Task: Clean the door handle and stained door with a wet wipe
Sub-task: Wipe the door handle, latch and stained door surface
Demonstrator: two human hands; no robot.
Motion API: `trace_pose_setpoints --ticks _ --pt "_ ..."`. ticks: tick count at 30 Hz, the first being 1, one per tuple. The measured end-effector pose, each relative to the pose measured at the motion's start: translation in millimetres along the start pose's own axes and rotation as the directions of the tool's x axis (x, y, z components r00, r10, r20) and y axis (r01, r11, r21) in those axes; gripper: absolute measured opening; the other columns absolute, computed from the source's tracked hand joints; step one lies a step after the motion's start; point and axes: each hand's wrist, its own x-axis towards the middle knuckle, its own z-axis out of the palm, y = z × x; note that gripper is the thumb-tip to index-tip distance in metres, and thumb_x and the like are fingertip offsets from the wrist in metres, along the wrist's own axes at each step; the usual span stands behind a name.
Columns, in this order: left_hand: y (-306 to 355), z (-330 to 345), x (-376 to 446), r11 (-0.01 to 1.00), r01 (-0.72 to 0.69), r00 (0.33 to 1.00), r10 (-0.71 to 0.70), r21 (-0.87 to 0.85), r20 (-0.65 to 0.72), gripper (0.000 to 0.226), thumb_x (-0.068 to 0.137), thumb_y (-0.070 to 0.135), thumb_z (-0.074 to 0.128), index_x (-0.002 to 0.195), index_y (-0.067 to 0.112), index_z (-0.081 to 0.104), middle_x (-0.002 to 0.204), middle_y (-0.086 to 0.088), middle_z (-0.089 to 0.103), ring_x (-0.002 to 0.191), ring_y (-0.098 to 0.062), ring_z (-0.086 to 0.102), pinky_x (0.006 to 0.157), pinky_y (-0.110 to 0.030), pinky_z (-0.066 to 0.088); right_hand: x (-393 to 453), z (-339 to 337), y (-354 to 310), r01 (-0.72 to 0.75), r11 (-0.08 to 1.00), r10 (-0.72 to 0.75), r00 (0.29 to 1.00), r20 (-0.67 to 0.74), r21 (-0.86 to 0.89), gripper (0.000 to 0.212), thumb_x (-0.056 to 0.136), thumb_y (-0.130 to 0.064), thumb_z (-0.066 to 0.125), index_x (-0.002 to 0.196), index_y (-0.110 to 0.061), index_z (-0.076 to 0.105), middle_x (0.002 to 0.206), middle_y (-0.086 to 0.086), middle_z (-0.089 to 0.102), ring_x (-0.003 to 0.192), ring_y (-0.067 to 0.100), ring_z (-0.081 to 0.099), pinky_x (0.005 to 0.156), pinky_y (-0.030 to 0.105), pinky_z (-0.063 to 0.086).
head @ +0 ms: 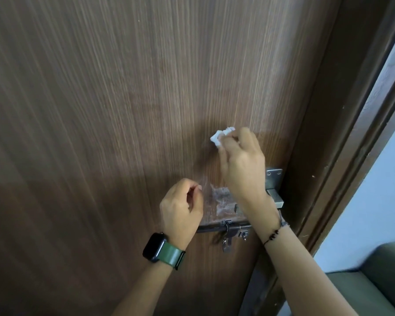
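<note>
A brown wood-grain door [123,110] fills the view. My right hand [242,165] presses a crumpled white wet wipe [221,135] against the door above the handle. A whitish smeared stain [219,201] shows on the door between my two hands. The metal door handle [275,197] with its screwed plate sits at the door's right edge, partly hidden behind my right wrist. My left hand [183,208] hovers near the stain with fingers curled and nothing in it; a watch with a green strap is on that wrist.
A metal slide bolt [228,231] with a hanging latch runs below the stain. The dark door frame [342,144] stands to the right, with a pale wall [379,201] and a green cushioned seat [374,281] beyond it.
</note>
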Motion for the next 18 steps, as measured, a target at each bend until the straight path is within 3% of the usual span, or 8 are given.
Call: trace_pose_setpoints --ticks 3,6,8,10,14,18 --pt "-3.5 -1.3 -0.9 1.0 0.02 1.0 -0.019 0.012 -0.008 0.018 0.082 0.018 0.049 0.072 0.009 0.061 0.06 0.003 0.058 0.051 -0.006 0.044 0.051 -0.014 0.036 -29.5 15.9 -3.2 0.084 0.996 -0.079 0.992 0.096 -0.044 0.01 0.072 0.012 0.063 0.076 0.002 0.065 0.073 0.015 0.058 0.063 0.028 0.054 0.045 0.03 0.045" --pt "-7.7 -2.6 -4.0 1.0 0.019 1.0 -0.019 0.023 -0.011 0.017 0.082 0.019 0.05 0.072 0.01 0.061 0.057 0.001 0.056 0.055 -0.012 0.043 0.049 -0.015 0.035 -62.4 22.3 -1.7 0.125 0.992 -0.117 0.973 0.198 -0.029 0.019 0.075 0.002 0.047 0.067 -0.002 0.064 0.065 0.012 0.057 0.058 0.028 0.056 0.049 0.033 0.046" --pt "-9.6 -3.5 -5.2 1.0 0.017 1.0 -0.016 0.026 -0.013 0.018 0.082 0.019 0.05 0.071 0.009 0.061 0.057 0.0 0.057 0.055 -0.012 0.043 0.05 -0.015 0.035 -67.9 20.1 -1.1 0.11 0.994 -0.1 0.957 0.272 -0.022 0.015 0.071 0.004 0.053 0.064 -0.003 0.065 0.063 0.012 0.057 0.057 0.029 0.057 0.048 0.032 0.045" --pt "-9.6 -5.1 -5.7 1.0 0.015 1.0 -0.015 0.02 -0.005 0.018 0.082 0.018 0.05 0.072 0.008 0.061 0.058 -0.001 0.058 0.056 -0.011 0.044 0.051 -0.014 0.034 -57.6 10.9 2.0 0.034 0.999 -0.037 0.969 0.245 0.019 0.017 0.064 0.014 0.066 0.064 -0.002 0.063 0.063 0.013 0.055 0.056 0.029 0.055 0.045 0.032 0.044" --pt "-7.9 -5.8 -2.7 1.0 0.023 1.0 -0.022 -0.015 0.017 0.021 0.083 0.018 0.048 0.072 0.006 0.062 0.062 0.0 0.062 0.052 -0.005 0.048 0.051 -0.015 0.038 -6.4 -3.6 6.3 -0.047 0.997 0.044 0.998 0.047 0.055 0.009 0.08 0.008 0.059 0.077 0.001 0.064 0.073 0.013 0.059 0.062 0.025 0.055 0.047 0.032 0.047" --pt "-8.5 -5.5 -4.6 1.0 0.029 0.999 -0.029 -0.003 0.029 0.019 0.082 0.017 0.049 0.072 0.006 0.062 0.061 0.0 0.061 0.05 -0.009 0.049 0.05 -0.016 0.038 -15.7 13.3 -7.6 0.019 1.0 -0.018 0.997 0.07 -0.006 0.014 0.073 0.011 0.064 0.07 -0.003 0.062 0.068 0.011 0.058 0.058 0.024 0.054 0.041 0.028 0.042"
